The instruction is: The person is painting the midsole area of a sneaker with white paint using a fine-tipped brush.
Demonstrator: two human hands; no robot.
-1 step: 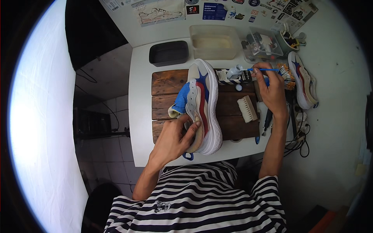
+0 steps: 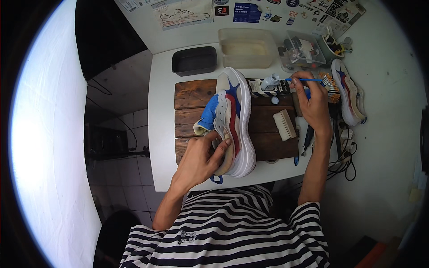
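A sneaker (image 2: 244,120) with a white sole and blue, red and cream panels lies on its side on the wooden board (image 2: 190,96). My left hand (image 2: 196,161) is closed on its heel end, thumb on the collar and fingers reaching into the opening. My right hand (image 2: 313,107) pinches a thin blue-handled paintbrush (image 2: 286,80). The brush's tip is at the mouth of a small pale-blue bottle (image 2: 270,83); whether it touches the liquid cannot be made out. Beside the bottle lies a round cap (image 2: 275,100), and a black-and-white box (image 2: 282,87) is right behind it.
A wooden-backed scrub brush (image 2: 284,125) rests on the board's right. Behind stand a dark tray (image 2: 194,61), a clear tub (image 2: 247,49) and a box of supplies (image 2: 303,50). Another sneaker (image 2: 346,96) stands far right, above tangled cables (image 2: 346,163).
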